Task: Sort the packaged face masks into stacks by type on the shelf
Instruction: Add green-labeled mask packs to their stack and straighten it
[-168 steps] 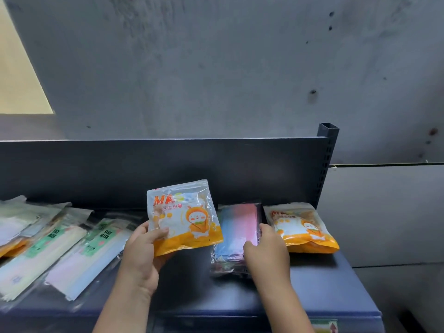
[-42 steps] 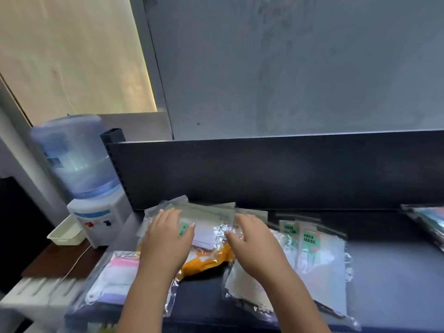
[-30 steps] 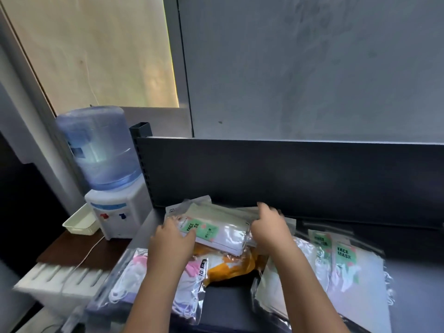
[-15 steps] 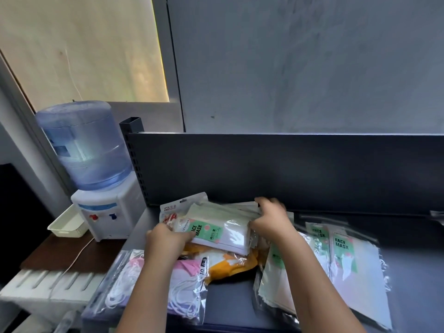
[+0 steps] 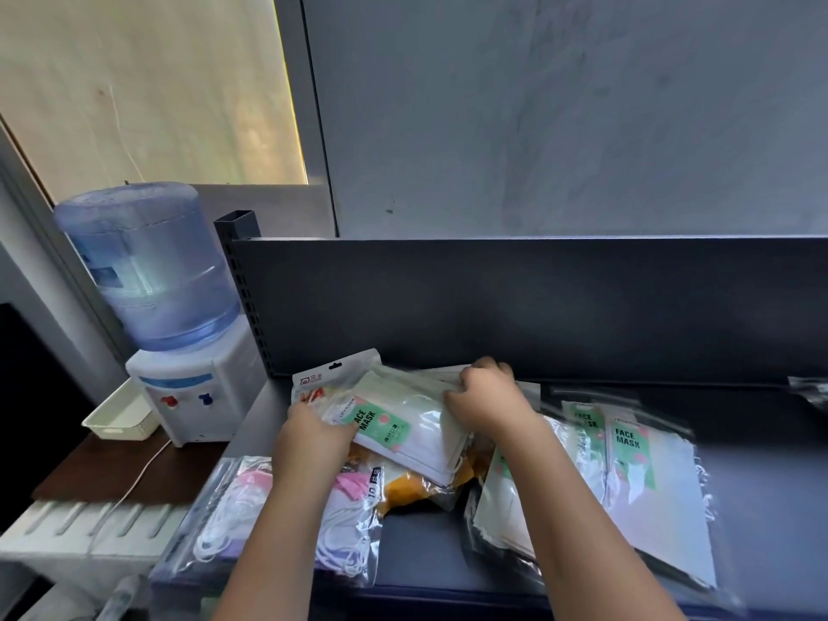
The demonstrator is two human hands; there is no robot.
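A clear pack with a green FACE MASK label (image 5: 403, 430) lies tilted on top of a pile at the shelf's back left. My left hand (image 5: 313, 441) grips its near left corner and my right hand (image 5: 486, 398) grips its far right edge. Under it sits an orange cartoon pack (image 5: 416, 484), partly hidden. A clear pack of pink and white masks (image 5: 354, 531) lies at the front left, under my left forearm. To the right lies a spread of green-label packs (image 5: 636, 468).
The dark shelf (image 5: 425, 558) has a tall back panel (image 5: 537, 307). A water dispenser (image 5: 166, 316) and a cream tray (image 5: 118, 419) stand on a brown table to the left. Another pack's edge (image 5: 811, 392) shows at the far right.
Both hands have closed on the green-label pack and raised its left end off the pile. 5.6 seconds ago I was at the right end of the shelf with an orange pack.
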